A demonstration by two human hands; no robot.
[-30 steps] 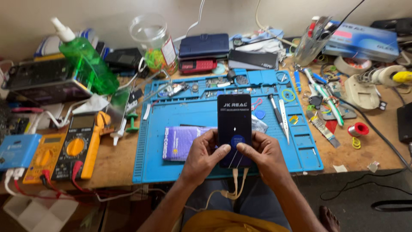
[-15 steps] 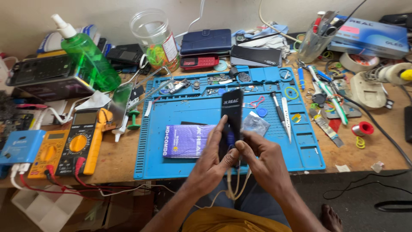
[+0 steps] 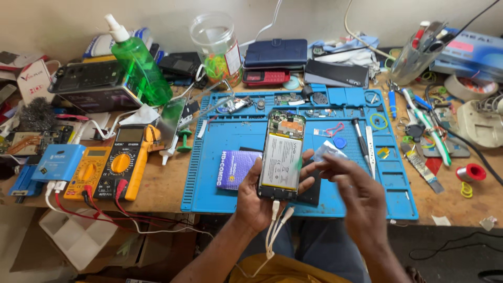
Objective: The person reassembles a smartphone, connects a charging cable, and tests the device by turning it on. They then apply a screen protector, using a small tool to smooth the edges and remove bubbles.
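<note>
Mat (image 3: 225,202): centre of the table (image 3: 162,186).
Phone (image 3: 282,154): held over the mat's near part.
Multimeters (image 3: 112,165): left of the mat.
Spray bottle (image 3: 139,65): far left.
Jar (image 3: 217,47): right of the bottle.
Tweezers (image 3: 369,149): on the mat, right.

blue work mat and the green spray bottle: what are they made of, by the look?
Blue rectangular work mat: likely silicone or soft rubber; matte surface, moulded ridges and shallow parts compartments along its top edge. Green spray bottle: looks like clear plastic holding green liquid; light passes through it, glossy highlights, white nozzle on top. Neither can be confirmed by sight alone.
</note>
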